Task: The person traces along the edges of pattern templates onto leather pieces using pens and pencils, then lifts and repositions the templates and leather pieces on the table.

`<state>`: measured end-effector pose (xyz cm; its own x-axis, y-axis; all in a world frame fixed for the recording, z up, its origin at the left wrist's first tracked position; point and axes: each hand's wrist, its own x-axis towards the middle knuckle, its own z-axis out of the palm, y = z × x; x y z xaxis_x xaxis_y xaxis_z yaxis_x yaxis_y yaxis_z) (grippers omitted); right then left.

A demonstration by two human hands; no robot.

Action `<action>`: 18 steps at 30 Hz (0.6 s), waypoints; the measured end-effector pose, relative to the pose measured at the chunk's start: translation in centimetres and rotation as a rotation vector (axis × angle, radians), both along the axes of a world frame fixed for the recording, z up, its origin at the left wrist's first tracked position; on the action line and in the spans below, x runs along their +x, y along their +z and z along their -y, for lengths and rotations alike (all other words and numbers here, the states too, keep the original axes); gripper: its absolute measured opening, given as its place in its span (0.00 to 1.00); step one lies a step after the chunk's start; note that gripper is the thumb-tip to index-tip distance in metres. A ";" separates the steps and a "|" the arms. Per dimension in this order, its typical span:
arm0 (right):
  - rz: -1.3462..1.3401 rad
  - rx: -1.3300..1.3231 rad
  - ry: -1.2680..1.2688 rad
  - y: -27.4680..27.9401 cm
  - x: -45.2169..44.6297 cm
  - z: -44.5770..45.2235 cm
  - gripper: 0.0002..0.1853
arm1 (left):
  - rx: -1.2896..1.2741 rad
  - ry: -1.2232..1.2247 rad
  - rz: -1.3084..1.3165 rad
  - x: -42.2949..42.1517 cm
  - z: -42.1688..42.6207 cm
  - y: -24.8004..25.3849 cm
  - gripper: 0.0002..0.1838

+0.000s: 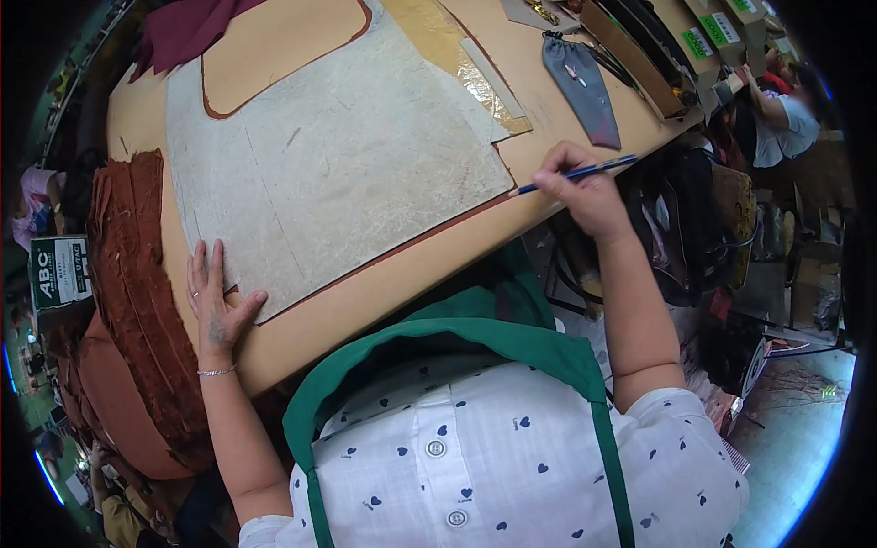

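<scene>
A large grey pattern board (338,173) lies on the tan table, with thin strips of reddish-brown material (402,248) showing along its edges. My left hand (216,297) presses on the board's lower left corner, fingers spread and flat. In my right hand (580,187) is a dark blue pencil (598,168), pinched between thumb and fingers. The pencil's tip points left, at the board's right corner beside the brown edge.
Stacked brown material (137,274) hangs at the table's left side. Maroon cloth (187,32) lies at the top left. A grey pouch (581,87) and a cardboard box (635,59) are at the upper right. Another person (786,123) sits at the far right.
</scene>
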<state>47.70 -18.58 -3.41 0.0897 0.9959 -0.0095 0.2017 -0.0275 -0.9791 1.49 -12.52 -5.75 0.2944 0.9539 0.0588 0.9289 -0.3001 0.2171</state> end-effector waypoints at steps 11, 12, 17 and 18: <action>0.113 -0.068 0.133 -0.9 -7.7 -0.4 0.11 | -0.011 0.026 0.000 -0.1 0.1 -0.1 0.51; 0.135 -0.038 0.146 -1.1 -8.3 -0.5 0.11 | -0.005 0.025 0.001 -0.2 0.2 -0.1 0.51; 0.305 0.097 0.149 -1.0 -7.2 -1.0 0.10 | 0.004 0.020 0.003 -0.2 0.1 -0.3 0.51; 0.390 0.068 0.098 -0.2 -5.5 -1.0 0.10 | 0.005 0.017 0.004 -0.2 0.1 -0.2 0.51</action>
